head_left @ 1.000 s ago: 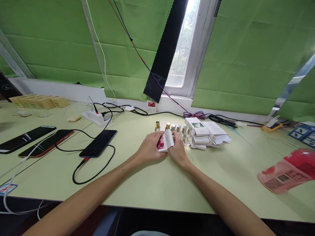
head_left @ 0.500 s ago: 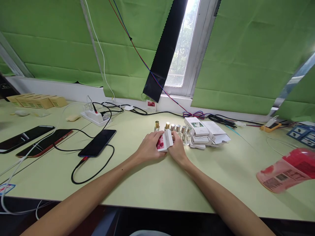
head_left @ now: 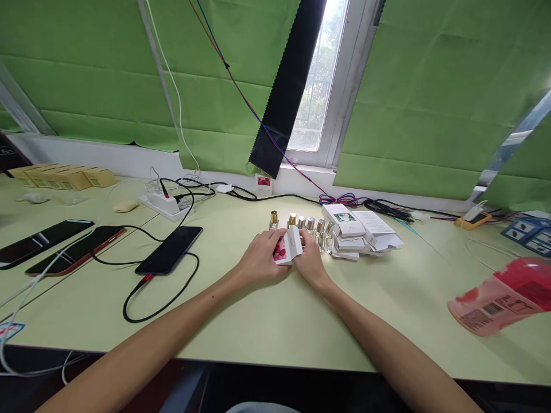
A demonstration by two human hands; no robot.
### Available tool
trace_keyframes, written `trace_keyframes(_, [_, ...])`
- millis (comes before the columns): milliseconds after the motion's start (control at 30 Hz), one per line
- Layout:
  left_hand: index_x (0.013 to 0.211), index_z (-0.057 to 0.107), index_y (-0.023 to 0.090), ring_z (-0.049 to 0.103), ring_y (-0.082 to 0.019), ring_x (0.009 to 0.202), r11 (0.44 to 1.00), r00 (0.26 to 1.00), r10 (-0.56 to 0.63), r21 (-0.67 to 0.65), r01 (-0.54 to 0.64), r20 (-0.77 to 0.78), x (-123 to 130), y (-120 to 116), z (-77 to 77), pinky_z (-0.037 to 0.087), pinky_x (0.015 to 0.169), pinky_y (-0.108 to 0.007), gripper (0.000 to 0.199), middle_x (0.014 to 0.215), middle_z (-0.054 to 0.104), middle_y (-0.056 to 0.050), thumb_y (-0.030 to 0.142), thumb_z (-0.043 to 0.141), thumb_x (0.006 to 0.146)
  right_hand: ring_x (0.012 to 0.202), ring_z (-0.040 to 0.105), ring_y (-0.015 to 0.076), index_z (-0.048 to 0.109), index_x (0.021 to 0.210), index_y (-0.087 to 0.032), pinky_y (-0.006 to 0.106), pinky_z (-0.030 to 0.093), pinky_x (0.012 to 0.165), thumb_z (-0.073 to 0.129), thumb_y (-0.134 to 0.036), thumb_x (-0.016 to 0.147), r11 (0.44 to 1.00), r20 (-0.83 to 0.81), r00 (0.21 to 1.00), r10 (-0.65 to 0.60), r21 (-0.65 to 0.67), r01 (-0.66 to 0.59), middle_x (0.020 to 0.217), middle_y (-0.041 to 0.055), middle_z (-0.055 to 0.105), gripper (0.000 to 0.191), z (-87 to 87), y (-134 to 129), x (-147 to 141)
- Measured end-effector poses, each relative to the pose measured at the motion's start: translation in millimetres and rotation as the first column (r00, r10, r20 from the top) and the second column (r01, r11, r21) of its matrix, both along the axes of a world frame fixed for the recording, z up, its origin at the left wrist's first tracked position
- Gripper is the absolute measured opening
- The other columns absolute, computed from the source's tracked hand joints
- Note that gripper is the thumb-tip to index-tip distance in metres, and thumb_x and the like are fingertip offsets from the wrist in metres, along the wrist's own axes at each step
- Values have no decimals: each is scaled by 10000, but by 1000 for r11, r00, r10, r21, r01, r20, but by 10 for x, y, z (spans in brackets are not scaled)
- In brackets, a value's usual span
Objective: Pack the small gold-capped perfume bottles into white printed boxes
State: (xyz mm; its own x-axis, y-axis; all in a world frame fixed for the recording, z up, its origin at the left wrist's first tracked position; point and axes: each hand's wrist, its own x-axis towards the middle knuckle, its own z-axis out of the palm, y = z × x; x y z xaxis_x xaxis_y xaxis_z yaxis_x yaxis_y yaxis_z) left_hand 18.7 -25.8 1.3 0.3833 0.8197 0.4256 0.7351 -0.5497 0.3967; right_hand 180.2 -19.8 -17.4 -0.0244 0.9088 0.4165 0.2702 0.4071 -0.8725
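A small white carton [head_left: 294,244] with a pink and red floral picture is held tilted between my two hands. My left hand [head_left: 260,257] wraps round its left side, fingers closed. My right hand [head_left: 310,263] is closed at its right end, fingertips against the white end panel and partly hidden behind it. Just beyond the hands stands a row of several small glass bottles [head_left: 320,234] with silver or gold caps; my hands hide some lower parts. A gold-capped bottle [head_left: 274,219] stands at the left of the row.
White cartons and flattened packaging [head_left: 346,228] are piled right of the bottles. A phone [head_left: 170,250] on a black cable lies left, beside two more phones and a power strip [head_left: 161,205]. A pink cup [head_left: 495,304] stands far right. Another floral carton [head_left: 264,184] leans by the wall.
Almost nothing differs. The view has shifted very slightly; both hands keep the same hold on the carton.
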Motion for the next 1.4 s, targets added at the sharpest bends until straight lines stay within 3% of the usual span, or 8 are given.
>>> trace_keyframes(1400, [1311,526,226,640,-299,1049,999,999,-32,0,32,-30,1,-20,48,503,903,-431,681,1207,665,-92,412,749,695,660,498,170,493,813,-235,272,371,592,509,-185,715,1000,66,998,19,11,-19,707,-20,575,111,-42,34,20])
